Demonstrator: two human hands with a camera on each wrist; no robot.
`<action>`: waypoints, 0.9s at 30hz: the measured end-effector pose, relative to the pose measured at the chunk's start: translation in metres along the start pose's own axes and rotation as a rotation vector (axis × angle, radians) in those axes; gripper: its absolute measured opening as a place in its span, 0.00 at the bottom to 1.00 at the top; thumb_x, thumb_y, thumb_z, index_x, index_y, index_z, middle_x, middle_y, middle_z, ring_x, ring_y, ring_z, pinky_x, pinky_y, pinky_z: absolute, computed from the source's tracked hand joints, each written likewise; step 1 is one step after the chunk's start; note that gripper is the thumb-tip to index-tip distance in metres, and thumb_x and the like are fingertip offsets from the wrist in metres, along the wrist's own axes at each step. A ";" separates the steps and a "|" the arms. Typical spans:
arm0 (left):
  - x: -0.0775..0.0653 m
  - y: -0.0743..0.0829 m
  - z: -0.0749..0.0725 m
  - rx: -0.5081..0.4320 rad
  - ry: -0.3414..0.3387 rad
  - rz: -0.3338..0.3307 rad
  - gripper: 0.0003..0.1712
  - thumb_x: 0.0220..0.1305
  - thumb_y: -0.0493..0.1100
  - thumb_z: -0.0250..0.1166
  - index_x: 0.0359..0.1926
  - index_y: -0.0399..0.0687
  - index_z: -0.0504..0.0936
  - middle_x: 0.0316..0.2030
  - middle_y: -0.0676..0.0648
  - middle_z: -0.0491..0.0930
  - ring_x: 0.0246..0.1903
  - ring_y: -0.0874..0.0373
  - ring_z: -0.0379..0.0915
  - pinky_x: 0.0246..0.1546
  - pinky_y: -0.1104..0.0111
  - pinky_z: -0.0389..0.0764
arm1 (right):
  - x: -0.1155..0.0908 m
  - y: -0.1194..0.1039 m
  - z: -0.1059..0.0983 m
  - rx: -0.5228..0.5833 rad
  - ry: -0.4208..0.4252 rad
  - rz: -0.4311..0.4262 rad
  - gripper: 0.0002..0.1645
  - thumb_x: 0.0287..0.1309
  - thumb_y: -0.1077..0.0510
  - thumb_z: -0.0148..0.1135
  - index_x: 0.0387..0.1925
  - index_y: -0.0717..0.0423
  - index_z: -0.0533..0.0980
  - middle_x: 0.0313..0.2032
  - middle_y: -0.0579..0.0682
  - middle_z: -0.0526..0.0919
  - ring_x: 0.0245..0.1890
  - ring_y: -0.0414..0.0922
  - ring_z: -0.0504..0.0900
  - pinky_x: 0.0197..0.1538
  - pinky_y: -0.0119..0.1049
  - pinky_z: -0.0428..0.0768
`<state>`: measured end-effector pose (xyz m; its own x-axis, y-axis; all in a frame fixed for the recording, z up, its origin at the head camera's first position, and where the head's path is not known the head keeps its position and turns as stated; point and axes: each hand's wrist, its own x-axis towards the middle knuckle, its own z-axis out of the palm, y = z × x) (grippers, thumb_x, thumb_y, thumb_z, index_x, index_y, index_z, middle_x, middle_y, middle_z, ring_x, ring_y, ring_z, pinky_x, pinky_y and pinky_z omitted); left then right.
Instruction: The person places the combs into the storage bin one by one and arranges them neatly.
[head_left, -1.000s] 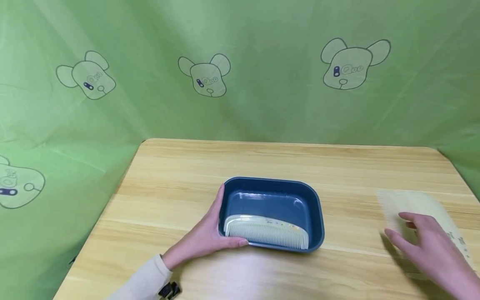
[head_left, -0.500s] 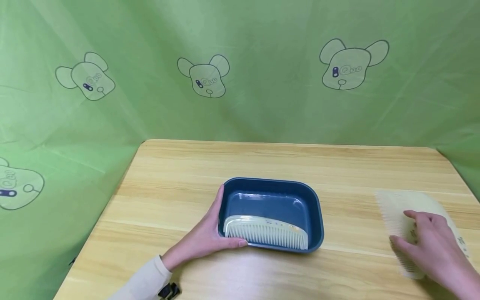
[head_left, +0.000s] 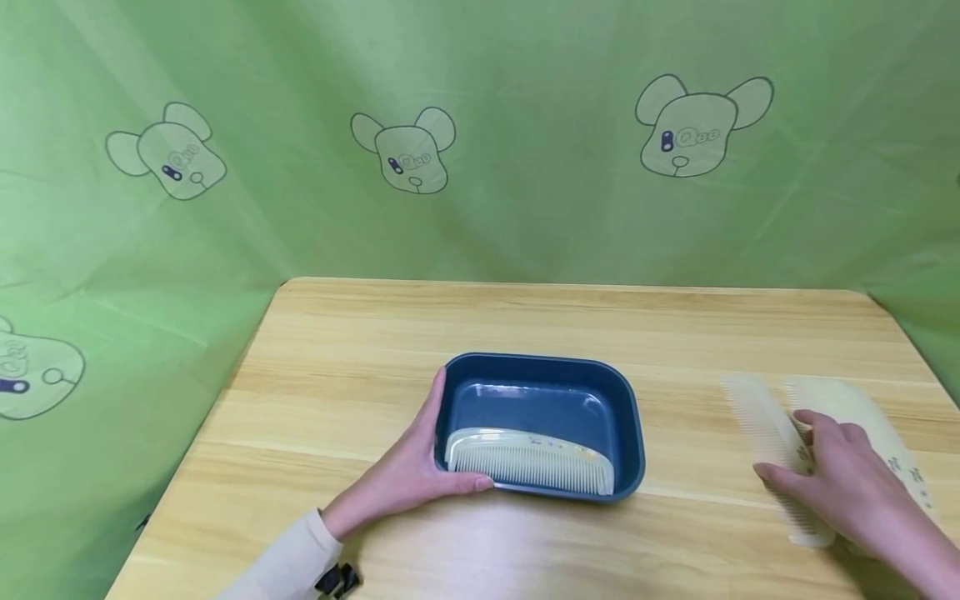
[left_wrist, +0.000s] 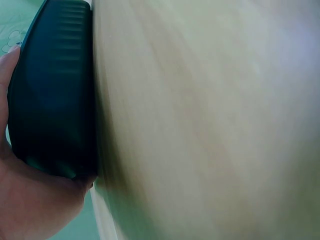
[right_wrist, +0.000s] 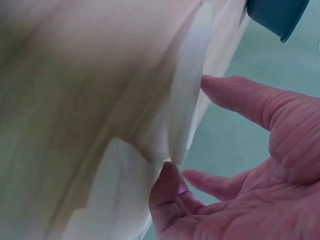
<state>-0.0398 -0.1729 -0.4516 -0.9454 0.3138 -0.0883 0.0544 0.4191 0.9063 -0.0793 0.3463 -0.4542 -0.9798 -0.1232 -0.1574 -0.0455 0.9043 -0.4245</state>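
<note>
My left hand [head_left: 408, 477] grips the near-left corner of a blue rectangular basin [head_left: 528, 402], its thumb along the near rim. Inside, a pale cream comb [head_left: 532, 462] with a small printed pattern lies along the near wall, teeth toward me. At the table's right, my right hand [head_left: 851, 479] pinches another pale comb [head_left: 761, 421] between thumb and fingers. In the right wrist view this held comb [right_wrist: 190, 85] is tilted. Beside it, partly under the hand, lie more pale combs [head_left: 843, 400] that seem to overlap; their number is hard to tell.
A light wood table [head_left: 487, 321] carries everything, its rounded far corners against a green curtain [head_left: 510, 225] printed with bear heads. A small black object [head_left: 339, 580] shows beside the left sleeve. Bare wood lies between the basin and the right-hand combs.
The right hand has pulled one comb a little left, apart from the others, opening a gap between them. The left hand and basin have stayed in place.
</note>
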 end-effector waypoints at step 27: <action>0.001 -0.001 0.001 -0.012 -0.002 -0.006 0.88 0.52 0.59 0.89 0.86 0.78 0.23 0.87 0.58 0.32 0.84 0.54 0.34 0.80 0.44 0.47 | 0.000 0.001 0.004 0.200 0.128 -0.172 0.30 0.79 0.66 0.61 0.75 0.69 0.64 0.46 0.69 0.82 0.38 0.28 0.72 0.31 0.24 0.69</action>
<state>-0.0405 -0.1725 -0.4529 -0.9449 0.3134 -0.0948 0.0449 0.4108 0.9106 -0.0788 0.3454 -0.4584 -0.9783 -0.2034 0.0399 -0.1857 0.7743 -0.6050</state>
